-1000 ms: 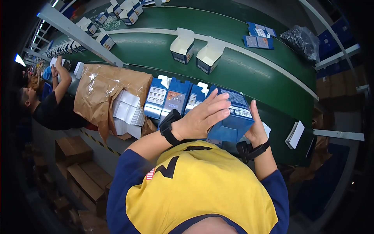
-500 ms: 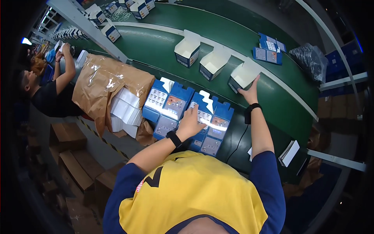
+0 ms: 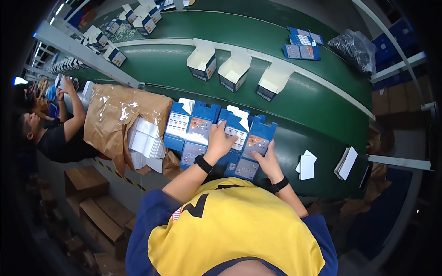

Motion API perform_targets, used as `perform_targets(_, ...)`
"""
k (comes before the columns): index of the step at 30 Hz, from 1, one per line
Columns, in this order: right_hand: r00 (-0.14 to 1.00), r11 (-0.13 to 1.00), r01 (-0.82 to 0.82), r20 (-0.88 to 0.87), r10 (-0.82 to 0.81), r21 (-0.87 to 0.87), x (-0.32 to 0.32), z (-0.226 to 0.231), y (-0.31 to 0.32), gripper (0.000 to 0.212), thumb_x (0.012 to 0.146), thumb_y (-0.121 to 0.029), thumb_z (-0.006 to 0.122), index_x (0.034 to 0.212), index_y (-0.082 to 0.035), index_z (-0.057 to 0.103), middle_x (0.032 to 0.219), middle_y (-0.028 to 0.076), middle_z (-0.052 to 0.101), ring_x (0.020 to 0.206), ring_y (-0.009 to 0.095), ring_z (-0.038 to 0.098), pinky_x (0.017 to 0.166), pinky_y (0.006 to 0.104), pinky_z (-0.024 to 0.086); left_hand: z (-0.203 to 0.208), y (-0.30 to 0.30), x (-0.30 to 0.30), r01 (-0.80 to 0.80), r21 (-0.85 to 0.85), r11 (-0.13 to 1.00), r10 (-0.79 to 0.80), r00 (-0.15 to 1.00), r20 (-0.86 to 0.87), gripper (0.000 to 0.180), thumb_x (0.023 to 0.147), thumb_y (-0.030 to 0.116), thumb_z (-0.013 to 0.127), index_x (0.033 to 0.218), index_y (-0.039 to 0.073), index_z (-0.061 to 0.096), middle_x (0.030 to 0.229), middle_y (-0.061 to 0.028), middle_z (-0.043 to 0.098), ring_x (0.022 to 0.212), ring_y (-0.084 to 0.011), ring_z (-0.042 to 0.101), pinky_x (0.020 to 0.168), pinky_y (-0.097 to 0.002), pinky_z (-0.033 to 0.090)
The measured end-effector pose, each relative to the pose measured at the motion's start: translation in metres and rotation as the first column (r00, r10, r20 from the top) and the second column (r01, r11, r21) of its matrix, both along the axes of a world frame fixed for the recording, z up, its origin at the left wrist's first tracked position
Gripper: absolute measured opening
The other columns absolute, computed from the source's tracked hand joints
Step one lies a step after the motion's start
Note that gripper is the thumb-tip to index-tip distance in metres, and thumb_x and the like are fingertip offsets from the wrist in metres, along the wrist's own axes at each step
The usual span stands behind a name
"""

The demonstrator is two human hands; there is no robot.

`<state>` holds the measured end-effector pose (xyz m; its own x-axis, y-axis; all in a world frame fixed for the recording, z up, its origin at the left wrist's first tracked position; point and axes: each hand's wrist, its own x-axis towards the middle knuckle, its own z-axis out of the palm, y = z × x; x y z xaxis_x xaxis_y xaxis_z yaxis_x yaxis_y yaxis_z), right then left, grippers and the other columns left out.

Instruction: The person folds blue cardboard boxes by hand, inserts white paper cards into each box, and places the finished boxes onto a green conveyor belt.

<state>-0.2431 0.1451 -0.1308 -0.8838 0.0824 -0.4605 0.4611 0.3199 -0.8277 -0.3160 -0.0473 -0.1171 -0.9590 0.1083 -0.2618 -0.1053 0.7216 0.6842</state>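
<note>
Two stacks of flat blue cartons with white flaps lie side by side in front of me. On the right stack, my left hand rests with its fingers spread over the printed panels. My right hand grips the right edge of that stack's top carton, thumb on the face and fingers along the side. The left stack lies beside my left hand, untouched. Beyond my hands, three folded open boxes stand in a row on the green conveyor: a left box, a middle box and a right box.
A brown paper sack spilling folded white sheets stands to the left. White cards and a card stack lie right. Further off are a flat blue carton, a plastic bag and a co-worker.
My right hand has let go of the right box on the conveyor and come back to the right carton stack. My left hand stays on that stack. The view has shifted slightly.
</note>
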Motion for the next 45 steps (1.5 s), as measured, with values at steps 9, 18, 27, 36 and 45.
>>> perform_targets(9, 0.965, 0.934, -0.241, -0.032, 0.259, 0.264, 0.012, 0.05, -0.017, 0.099, 0.08, -0.033, 0.064, 0.135, 0.015, -0.003, 0.14, 0.039, 0.009, 0.134, 0.04, 0.02, 0.108, 0.0363, 0.022, 0.032, 0.005, 0.008, -0.129, 0.074, 0.989, 0.149, 0.874, -0.463, 0.066, 0.069, 0.026, 0.074, 0.117, -0.006, 0.043, 0.101, -0.0215, 0.049, 0.095, -0.0372, 0.049, 0.086, -0.0416, 0.04)
perform_targets(18, 0.947, 0.984, -0.128, -0.31, 0.083, -0.126, 0.016, 0.106, -0.023, 0.095, 0.078, -0.032, 0.069, 0.141, 0.002, 0.007, 0.131, 0.023, 0.042, 0.117, 0.03, 0.046, 0.098, 0.0343, 0.036, 0.065, -0.002, 0.011, -0.36, 0.776, 0.519, 0.301, 0.926, 0.229, 0.066, 0.077, 0.026, 0.071, 0.123, -0.004, 0.036, 0.115, -0.0136, 0.049, 0.105, -0.0215, 0.049, 0.09, -0.032, 0.038)
perform_targets(27, 0.803, 0.715, -0.052, -0.455, -0.385, -0.697, -0.007, 0.104, -0.017, 0.121, 0.057, -0.042, 0.085, 0.144, -0.005, 0.009, 0.137, 0.015, 0.035, 0.121, 0.022, 0.041, 0.099, 0.0339, 0.035, 0.116, 0.019, 0.05, 0.115, 0.967, 0.229, -0.374, 0.927, -0.022, 0.085, 0.076, 0.023, 0.072, 0.139, -0.001, 0.019, 0.134, -0.0133, 0.037, 0.123, -0.0214, 0.039, 0.102, -0.0307, 0.029)
perform_targets(36, 0.865, 0.725, -0.142, -0.44, -0.239, -0.674, 0.001, 0.128, -0.001, 0.129, 0.046, -0.045, 0.088, 0.143, -0.006, 0.014, 0.141, 0.014, 0.029, 0.126, 0.024, 0.036, 0.104, 0.0345, 0.028, 0.102, 0.001, 0.039, 0.394, 0.594, 0.701, -0.277, 0.918, -0.282, 0.099, 0.064, 0.018, 0.079, 0.139, 0.002, 0.017, 0.134, -0.0198, 0.035, 0.126, -0.0342, 0.035, 0.107, -0.0397, 0.025)
perform_targets(45, 0.89, 0.85, -0.147, -0.442, -0.109, -0.505, -0.006, 0.149, 0.002, 0.105, 0.06, -0.042, 0.083, 0.139, -0.004, 0.025, 0.136, 0.014, 0.037, 0.127, 0.025, 0.036, 0.105, 0.036, 0.027, 0.118, -0.001, 0.033, 0.588, 0.333, 0.737, -0.274, 0.71, -0.649, 0.083, 0.06, 0.013, 0.078, 0.131, 0.008, 0.037, 0.131, -0.0199, 0.036, 0.121, -0.0369, 0.039, 0.106, -0.0517, 0.021)
